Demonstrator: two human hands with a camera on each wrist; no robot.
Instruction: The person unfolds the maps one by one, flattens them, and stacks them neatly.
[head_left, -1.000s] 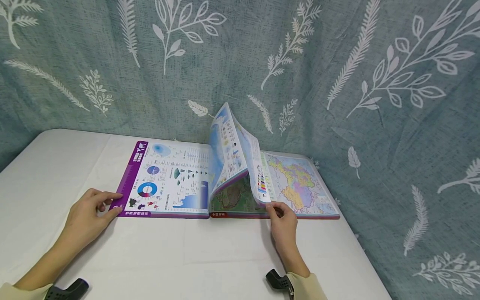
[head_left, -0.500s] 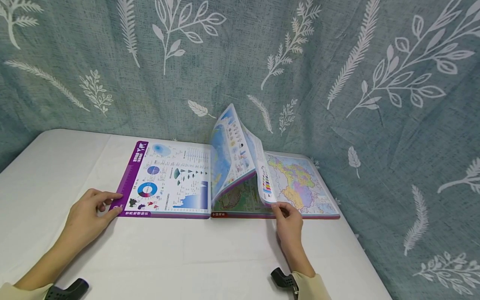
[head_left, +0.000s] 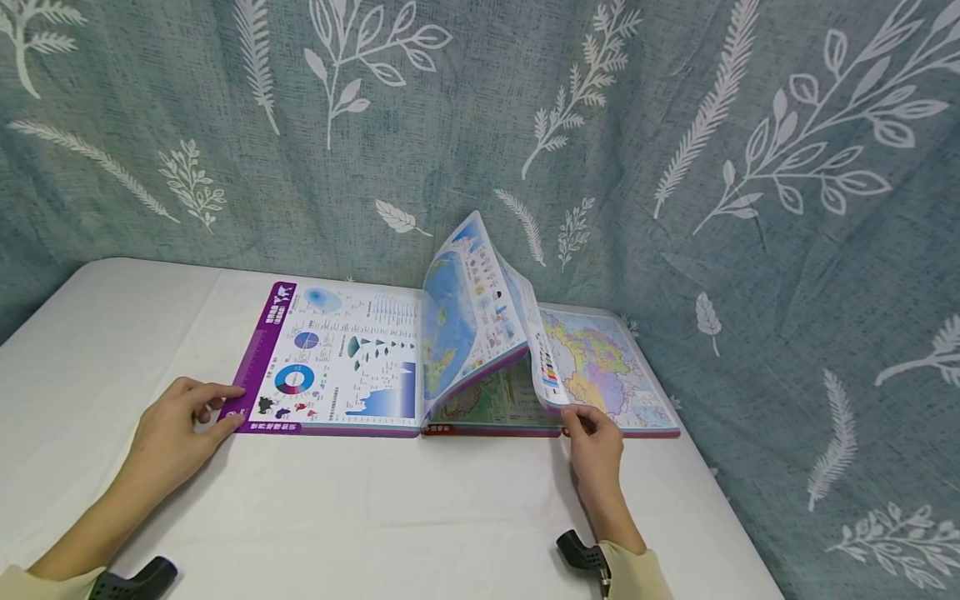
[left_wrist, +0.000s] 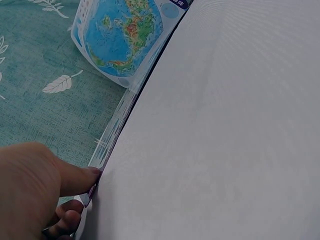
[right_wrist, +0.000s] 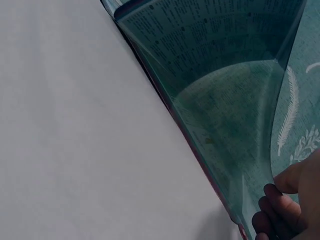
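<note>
A glossy map booklet lies open on the table. Its left page (head_left: 352,350) is flat, with a purple border, charts and diagrams. My left hand (head_left: 168,425) pinches this page's lower left corner; in the left wrist view the thumb (left_wrist: 80,179) is on top and the fingers curl below. A bent, raised world-map page (head_left: 457,308) rises from the fold. My right hand (head_left: 597,446) pinches its lower right corner. Beneath that page, a green map (head_left: 491,402) is partly hidden, and a coloured map of China (head_left: 600,362) lies to the right. The right wrist view shows the raised page's shiny underside (right_wrist: 220,115).
A white-covered table (head_left: 360,517) carries the booklet. Close behind its far edge hangs a green curtain (head_left: 480,125) with white leaf patterns, which also runs down the right side. Black wrist devices (head_left: 581,552) are on both forearms, beside pale sleeves.
My right hand has moved to the right, drawing the raised page's corner with it. More of the world map shows, and the page leans lower. The left hand has stayed in place.
</note>
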